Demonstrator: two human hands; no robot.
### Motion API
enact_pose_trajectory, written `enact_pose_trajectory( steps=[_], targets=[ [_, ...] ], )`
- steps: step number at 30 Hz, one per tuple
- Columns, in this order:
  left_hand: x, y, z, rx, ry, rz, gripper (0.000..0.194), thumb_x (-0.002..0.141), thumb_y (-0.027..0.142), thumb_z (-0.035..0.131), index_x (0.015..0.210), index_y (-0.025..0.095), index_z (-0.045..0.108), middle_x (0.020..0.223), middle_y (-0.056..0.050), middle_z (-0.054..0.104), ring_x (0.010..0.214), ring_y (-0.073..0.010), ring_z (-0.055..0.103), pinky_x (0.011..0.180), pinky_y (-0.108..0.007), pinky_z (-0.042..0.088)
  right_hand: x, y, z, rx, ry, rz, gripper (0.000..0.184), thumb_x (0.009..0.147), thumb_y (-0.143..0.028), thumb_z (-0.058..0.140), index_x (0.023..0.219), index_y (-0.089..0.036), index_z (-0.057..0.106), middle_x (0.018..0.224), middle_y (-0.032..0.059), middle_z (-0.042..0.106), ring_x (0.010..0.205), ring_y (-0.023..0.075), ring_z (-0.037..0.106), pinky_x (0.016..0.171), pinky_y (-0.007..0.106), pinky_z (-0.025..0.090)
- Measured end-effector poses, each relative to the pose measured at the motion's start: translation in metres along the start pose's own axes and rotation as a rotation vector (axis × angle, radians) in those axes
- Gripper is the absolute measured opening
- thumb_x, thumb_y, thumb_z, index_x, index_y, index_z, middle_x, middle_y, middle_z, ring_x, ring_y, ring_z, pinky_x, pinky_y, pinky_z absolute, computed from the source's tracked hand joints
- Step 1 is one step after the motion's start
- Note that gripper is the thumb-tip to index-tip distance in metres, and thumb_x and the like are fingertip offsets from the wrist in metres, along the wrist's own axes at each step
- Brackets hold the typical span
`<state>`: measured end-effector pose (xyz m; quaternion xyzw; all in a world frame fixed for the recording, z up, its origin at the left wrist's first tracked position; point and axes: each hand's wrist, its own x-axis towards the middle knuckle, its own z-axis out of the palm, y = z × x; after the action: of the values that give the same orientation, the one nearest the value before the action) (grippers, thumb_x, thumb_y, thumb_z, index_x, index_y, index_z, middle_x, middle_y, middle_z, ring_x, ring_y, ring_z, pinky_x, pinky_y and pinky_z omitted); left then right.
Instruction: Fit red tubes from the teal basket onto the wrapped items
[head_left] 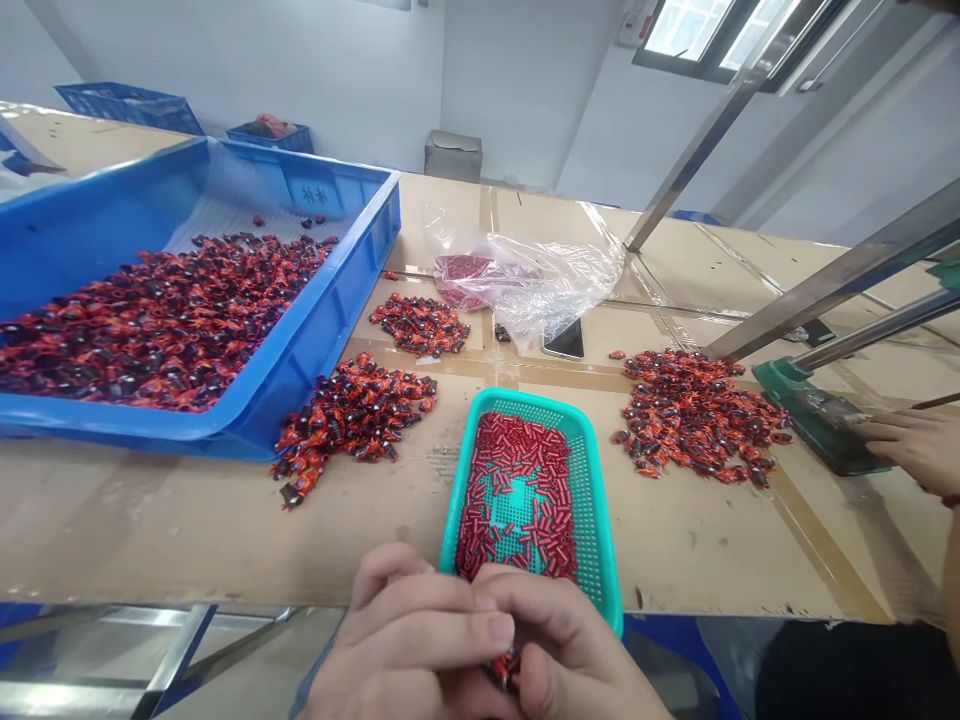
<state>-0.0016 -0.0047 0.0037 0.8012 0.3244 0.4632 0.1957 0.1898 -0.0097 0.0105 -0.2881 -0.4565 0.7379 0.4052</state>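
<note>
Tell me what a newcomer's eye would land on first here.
Probably the big blue tray on the left, heaped with small red-and-black pieces. Next, the bright green basket of dark-red tubes, near the table's front edge. Right in front of it, the left hand and right hand close around a red-and-dark piece.

Qty: 1 lg blue tray (247,400), 1 green basket (609,560), 3 heaps of red/blk pcs (697,415) on the 1 surface (360,520), plus 1 big heap in tray. Red tubes (555,530) in basket: dozens+, can't count exactly. 1 phone (568,340), 1 clear bag (559,285), 1 grey box (453,157), 2 blue crates (131,106) at back. Hands: 1 L hand (412,640), 1 R hand (581,640), 1 small pc (504,668) betw. them, 1 co-worker's hand (915,445).
</note>
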Motion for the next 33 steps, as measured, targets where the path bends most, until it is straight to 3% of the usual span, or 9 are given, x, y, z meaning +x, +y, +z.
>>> enact_pose_trajectory(
  steps=[4,8,12,17,20,23,27,30,33],
  targets=[
    [0.003,-0.005,-0.007,0.012,0.026,0.011,0.010,0.098,0.039,0.072,0.092,0.033,0.066,0.097,0.006,0.085,0.102,-0.0187,0.075,0.095,-0.034,0.056,-0.001,0.006,0.004,0.035,0.058,0.000,0.053,0.082,-0.073,0.075,0.089,-0.021,0.065,0.081,-0.0001,0.055,0.069,0.0130,0.052,0.066,0.025,0.047],
    [-0.018,-0.045,-0.034,0.211,0.183,-0.166,0.020,0.092,0.037,0.078,0.102,0.030,0.062,0.117,-0.002,0.077,0.110,-0.0238,0.070,0.101,-0.037,0.049,-0.007,-0.002,-0.014,-0.307,0.270,-0.137,0.060,0.083,-0.081,0.066,0.088,-0.021,0.068,0.079,0.0021,0.063,0.066,0.0147,0.057,0.062,0.025,0.048],
    [-0.047,-0.093,-0.070,0.732,0.072,-0.485,0.039,0.094,0.058,0.063,0.113,0.024,0.064,0.124,-0.013,0.072,0.114,-0.0413,0.066,0.095,-0.054,0.043,-0.021,-0.028,-0.076,-1.290,0.692,-0.196,0.066,0.100,-0.078,0.034,0.088,-0.022,0.068,0.079,0.0063,0.072,0.071,0.0206,0.070,0.062,0.030,0.056],
    [-0.063,-0.109,-0.086,0.838,-0.065,-0.651,0.035,0.095,0.050,0.063,0.115,0.021,0.067,0.119,-0.018,0.076,0.109,-0.0427,0.068,0.087,-0.051,0.040,-0.031,-0.055,-0.168,-1.584,0.935,-0.097,0.049,0.090,-0.067,0.063,0.060,-0.028,0.061,0.056,0.0084,0.062,0.050,0.0266,0.056,0.049,0.038,0.037],
    [-0.062,-0.114,-0.078,0.832,-0.043,-0.645,0.028,0.095,0.045,0.066,0.112,0.023,0.070,0.118,-0.015,0.078,0.108,-0.0388,0.069,0.087,-0.048,0.039,-0.030,-0.058,-0.189,-1.776,0.968,-0.146,0.050,0.094,-0.071,0.050,0.069,-0.030,0.060,0.058,0.0088,0.057,0.052,0.0322,0.056,0.051,0.042,0.038],
    [-0.059,-0.114,-0.073,0.776,-0.003,-0.619,0.022,0.094,0.040,0.068,0.108,0.024,0.072,0.112,-0.012,0.079,0.105,-0.0346,0.070,0.087,-0.045,0.042,-0.025,-0.049,-0.170,-1.920,0.888,-0.312,0.048,0.103,-0.062,0.039,0.096,-0.022,0.064,0.076,0.0160,0.065,0.071,0.0407,0.067,0.060,0.051,0.049],
    [-0.055,-0.096,-0.070,0.623,0.051,-0.528,0.023,0.100,0.037,0.059,0.117,0.026,0.071,0.117,-0.010,0.074,0.106,-0.0276,0.070,0.093,-0.043,0.050,-0.012,-0.020,-0.110,-1.805,0.435,-0.496,0.032,0.108,-0.047,0.044,0.107,-0.024,0.067,0.094,0.0106,0.076,0.085,0.0292,0.075,0.074,0.044,0.061],
    [-0.049,-0.072,-0.062,0.294,0.172,-0.540,0.017,0.103,0.033,0.059,0.111,0.027,0.073,0.119,-0.007,0.068,0.115,-0.0218,0.069,0.096,-0.033,0.055,-0.002,0.003,-0.077,-1.718,0.127,-0.497,0.027,0.110,-0.037,0.045,0.112,-0.023,0.069,0.098,0.0079,0.077,0.083,0.0237,0.075,0.069,0.036,0.061],
    [-0.040,-0.050,-0.051,-0.166,0.274,-0.655,0.012,0.096,0.032,0.073,0.107,0.027,0.076,0.121,-0.008,0.068,0.107,-0.0197,0.074,0.088,-0.025,0.061,0.002,0.018,-0.068,-1.730,0.051,-0.427,0.029,0.109,-0.025,0.044,0.095,-0.022,0.069,0.085,0.0057,0.075,0.071,0.0225,0.072,0.060,0.034,0.057]
  ],
)
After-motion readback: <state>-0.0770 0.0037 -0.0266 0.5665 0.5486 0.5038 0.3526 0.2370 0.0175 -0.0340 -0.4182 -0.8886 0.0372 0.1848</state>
